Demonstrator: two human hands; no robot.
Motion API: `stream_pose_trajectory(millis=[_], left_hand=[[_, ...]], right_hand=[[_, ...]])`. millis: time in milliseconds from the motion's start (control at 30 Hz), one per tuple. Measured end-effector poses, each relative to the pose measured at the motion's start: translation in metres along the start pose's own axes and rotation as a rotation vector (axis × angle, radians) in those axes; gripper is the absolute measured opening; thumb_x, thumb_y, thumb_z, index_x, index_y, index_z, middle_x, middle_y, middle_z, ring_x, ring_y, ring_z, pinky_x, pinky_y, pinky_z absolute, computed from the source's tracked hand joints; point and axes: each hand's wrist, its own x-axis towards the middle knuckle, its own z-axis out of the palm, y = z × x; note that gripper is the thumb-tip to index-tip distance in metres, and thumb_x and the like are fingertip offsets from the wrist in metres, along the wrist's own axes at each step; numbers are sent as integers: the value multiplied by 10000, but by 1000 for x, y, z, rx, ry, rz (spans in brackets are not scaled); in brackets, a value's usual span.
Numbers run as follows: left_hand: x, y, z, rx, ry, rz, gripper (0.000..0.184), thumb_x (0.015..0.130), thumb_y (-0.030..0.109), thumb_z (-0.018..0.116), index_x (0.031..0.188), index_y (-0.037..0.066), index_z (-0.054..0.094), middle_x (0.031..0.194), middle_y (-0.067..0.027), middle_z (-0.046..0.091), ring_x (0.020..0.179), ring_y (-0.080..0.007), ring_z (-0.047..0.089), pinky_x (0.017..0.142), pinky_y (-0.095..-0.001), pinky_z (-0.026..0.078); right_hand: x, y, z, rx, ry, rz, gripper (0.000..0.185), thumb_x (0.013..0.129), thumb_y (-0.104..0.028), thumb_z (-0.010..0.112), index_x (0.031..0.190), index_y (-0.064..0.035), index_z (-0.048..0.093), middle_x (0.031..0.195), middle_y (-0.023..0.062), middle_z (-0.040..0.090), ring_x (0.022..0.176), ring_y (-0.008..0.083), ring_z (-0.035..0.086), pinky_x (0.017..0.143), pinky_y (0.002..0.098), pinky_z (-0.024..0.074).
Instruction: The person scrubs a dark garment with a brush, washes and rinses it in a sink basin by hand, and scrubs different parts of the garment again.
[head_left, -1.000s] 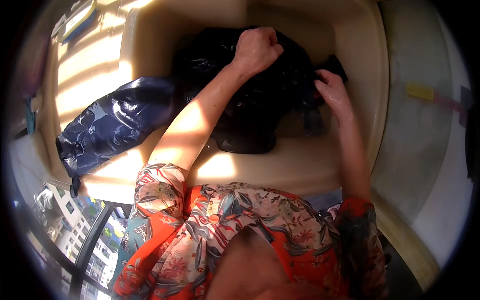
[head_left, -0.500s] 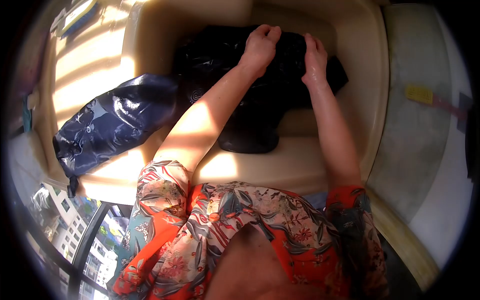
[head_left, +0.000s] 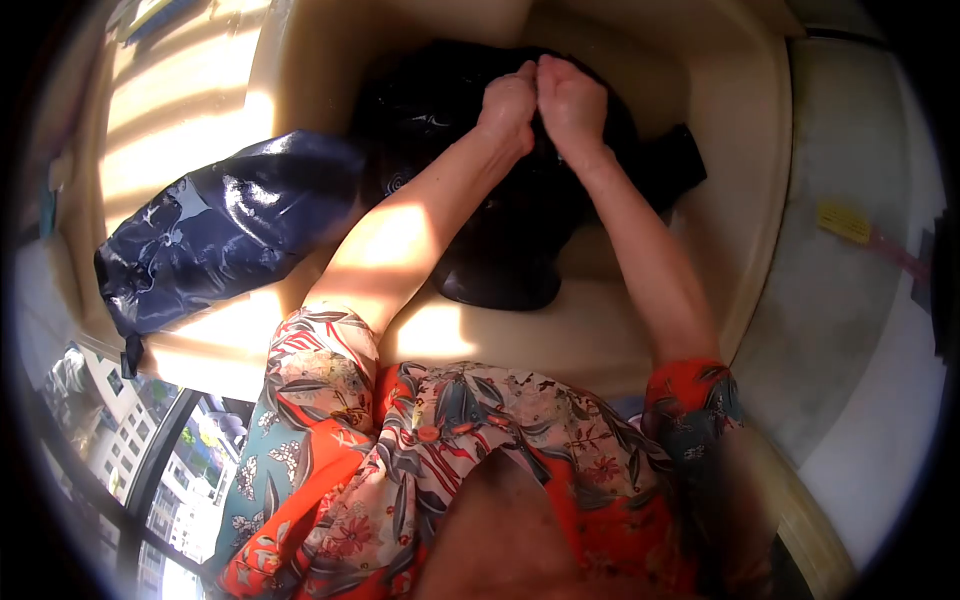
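Observation:
A wet, dark navy garment (head_left: pixel 235 215) lies spread through a beige basin (head_left: pixel 740 200). Its shiny left part drapes over the sunlit ledge, and the rest looks almost black in the shade. My left hand (head_left: pixel 510 108) is closed over the garment's far part, fingers curled in. Right beside it, my right hand (head_left: pixel 572 105) is also closed, its fingertips close to the left hand's. Both appear to pinch the dark cloth between them, though the fingers partly hide the grip. One rounded end of the garment rests against the basin's near wall.
On the right-hand counter (head_left: pixel 850 320) lies a brush with a yellow head (head_left: pixel 845 221) and a reddish handle. A blue-and-yellow brush (head_left: pixel 160 20) sits at the far left of the ledge. A window with a dark frame (head_left: pixel 165 450) is at lower left.
My right hand has swung left from the garment's right side to meet my left hand, and its fingers have closed. My left hand stays nearly in place. The view has shifted slightly.

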Motion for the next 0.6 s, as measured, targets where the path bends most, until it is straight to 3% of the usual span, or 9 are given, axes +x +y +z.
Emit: stream_pose_trajectory(millis=[100,133,167,200,300,433,500,533,600], left_hand=[[9,-13,-51,-402,-494,-171,275,921,271,380,1016,89,563,851,-32,575,823,-166,543,726,-281,437],[17,-22,-48,-248,-394,-102,274,920,269,379,1024,88,556,892,-36,581,851,-169,541,751,-277,434],[-2,-1,-7,-298,-9,-314,256,918,221,376,1079,99,532,1012,-40,575,935,-174,532,809,-259,421],[-4,-9,3,-158,47,-235,244,906,222,415,1048,69,541,1010,-64,574,936,-191,524,807,-289,414],[-2,-8,11,-29,145,-155,241,891,223,471,973,15,560,965,-99,581,897,-220,524,770,-338,417],[-10,-6,-21,-438,-58,-230,240,910,228,384,934,51,544,800,-62,572,709,-217,532,622,-309,446],[11,-12,-16,-336,95,-311,231,891,222,455,1023,48,530,982,-104,560,896,-202,516,727,-325,434],[-28,26,23,-63,277,-321,271,875,215,497,1083,41,511,1103,-124,507,1014,-199,458,792,-337,408],[-18,23,21,-9,331,-287,247,886,220,472,1057,56,543,1009,-101,554,916,-197,510,748,-328,426]], right_hand=[[-27,-29,3,43,-43,-174,225,846,-246,529,771,-50,609,702,165,601,662,360,585,601,417,473],[-14,-16,6,-35,-79,-119,261,853,-262,511,755,-41,609,707,170,600,676,361,584,618,418,468],[9,21,12,-79,-96,-40,287,860,-277,498,750,-36,610,708,172,600,684,362,583,628,417,465],[21,48,18,-123,-117,47,313,866,-292,486,746,-32,611,710,173,600,692,362,582,637,415,462],[18,24,4,-115,-148,223,356,878,-311,458,732,-25,609,701,175,598,704,359,583,651,415,456],[-21,-19,14,-12,-25,-150,281,862,-277,510,740,-44,608,678,167,597,681,359,586,614,408,471],[12,16,17,-84,-127,-12,310,867,-288,485,731,-40,611,695,171,599,688,359,588,621,421,467],[19,36,20,-113,-165,86,322,868,-294,477,728,-38,612,710,172,602,692,359,588,624,425,465],[21,26,14,-168,-207,96,334,870,-303,466,719,-43,612,745,170,611,695,362,587,625,426,465]])
